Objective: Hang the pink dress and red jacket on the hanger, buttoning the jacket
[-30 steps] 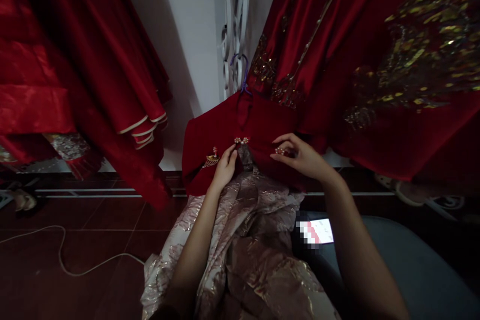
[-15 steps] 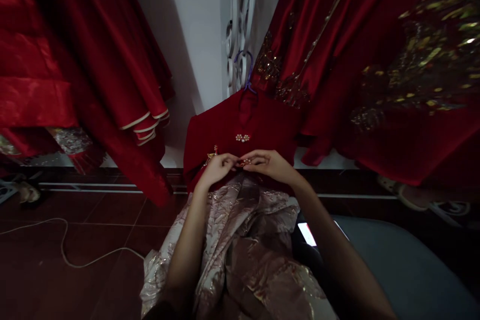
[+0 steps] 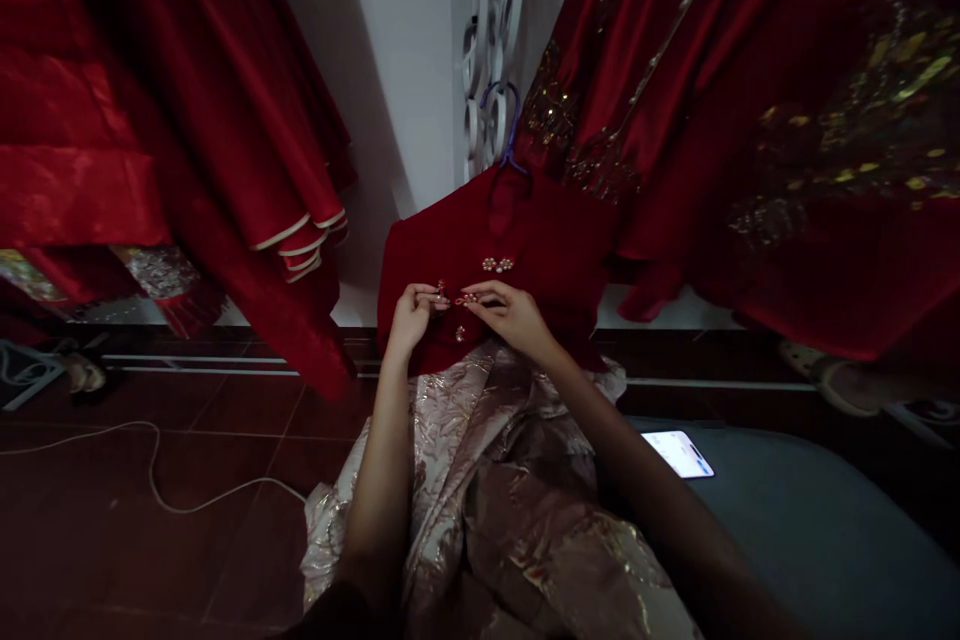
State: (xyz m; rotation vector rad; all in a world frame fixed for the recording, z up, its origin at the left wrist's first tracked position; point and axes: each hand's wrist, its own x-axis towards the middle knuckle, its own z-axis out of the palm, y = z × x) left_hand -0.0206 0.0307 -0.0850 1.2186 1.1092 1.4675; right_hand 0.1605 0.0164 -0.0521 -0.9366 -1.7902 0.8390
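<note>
Small beaded clasp (image 3: 471, 299) in front of the red jacket (image 3: 555, 250), a little below mid-chest, between the two hands. Long axis runs roughly level, side to side; its looped end points toward the person's left.

Right hand (image 3: 519, 320) has the clasp: thumb and forefinger pinch its right-hand end, other fingers stretched out above. Nearer of the two, plainly, since it does the holding.

Left hand (image 3: 409, 322) just beyond the loop, palm inward, fingertips drawn close together; whether anything sits between them I cannot tell. A narrow gap separates these fingertips from the loop, nearly straight across. A red-and-gold ornament (image 3: 441, 287) shows right above them, partly covered.

Second small ornament (image 3: 460, 333) below the gap, near the jacket's lower edge. Beaded fastener (image 3: 497, 265) higher on the front, above the right fingers.

Jacket hangs from a purple hanger (image 3: 513, 135) in front of white scrolled metalwork (image 3: 480, 50). Shiny patterned cloth (image 3: 442, 430) spreads beneath the jacket and between the forearms.

Farther out: lit phone (image 3: 681, 454) on a grey seat (image 3: 795, 510), beyond the right forearm. Red garments on both sides, those on the right trimmed with gold sequins. Pale cable (image 3: 154, 470) curls across the dark tiled floor (image 3: 90, 550) at left. Light is dim.
</note>
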